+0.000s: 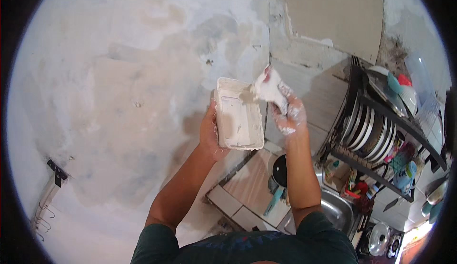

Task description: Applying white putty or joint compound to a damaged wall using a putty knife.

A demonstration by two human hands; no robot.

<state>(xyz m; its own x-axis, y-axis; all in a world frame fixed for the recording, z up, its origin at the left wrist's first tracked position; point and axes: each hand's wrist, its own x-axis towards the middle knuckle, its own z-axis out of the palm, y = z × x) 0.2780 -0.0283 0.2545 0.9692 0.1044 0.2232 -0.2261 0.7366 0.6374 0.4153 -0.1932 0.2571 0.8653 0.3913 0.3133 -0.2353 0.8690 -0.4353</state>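
Note:
My left hand (211, 137) holds a rectangular plastic tub (240, 115) from its left side and lower end. A pale paste coats the tub's walls and rim, with more of it on the bottom. Just right of the tub, my right hand (290, 115) grips a putty-covered spreading tool (269, 85), whose exact kind is hidden by the white paste. The tool's left edge is by the tub's upper right rim; whether they touch I cannot tell. White paste also smears my right fingers and palm. A patchy plastered wall (142, 85) stands behind both hands.
A black dish rack (392, 112) with plates and bowls stands at right, above a steel sink (335, 208). A pan with a turquoise handle (274, 201) lies on the tiled counter (250, 185). A gas stove (394, 244) is at lower right, a hook rail (46, 198) at lower left.

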